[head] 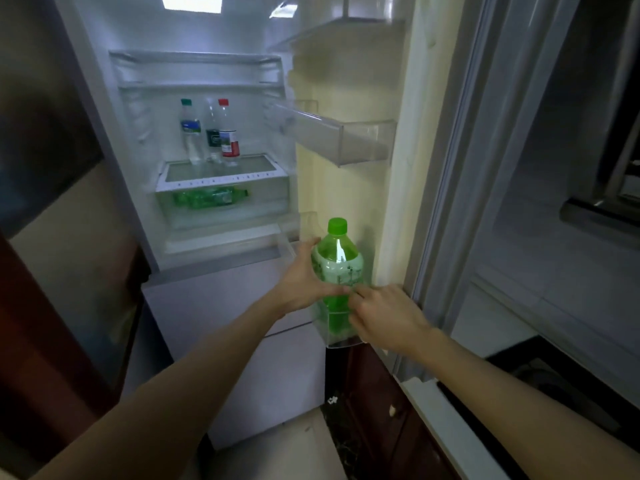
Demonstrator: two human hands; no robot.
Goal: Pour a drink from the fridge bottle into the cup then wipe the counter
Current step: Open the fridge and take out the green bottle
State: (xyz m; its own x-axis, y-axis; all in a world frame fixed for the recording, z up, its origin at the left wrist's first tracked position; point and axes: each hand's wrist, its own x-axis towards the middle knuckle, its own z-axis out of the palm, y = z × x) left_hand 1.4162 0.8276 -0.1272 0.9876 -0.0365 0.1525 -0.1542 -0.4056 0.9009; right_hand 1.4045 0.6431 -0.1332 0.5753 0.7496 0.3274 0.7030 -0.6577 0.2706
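Note:
The fridge stands open. A large green bottle (337,258) with a green cap stands upright in the lowest clear door bin (341,337). My left hand (306,275) wraps the bottle's left side at its label. My right hand (384,315) touches the bottle's lower right side and the bin's front with curled fingers. No cup or cloth is in view.
Inside the fridge, three upright bottles (211,133) stand on a glass shelf, and a green bottle (207,197) lies in the drawer below. An empty door bin (346,140) hangs above. A dark counter edge (540,379) runs at the right.

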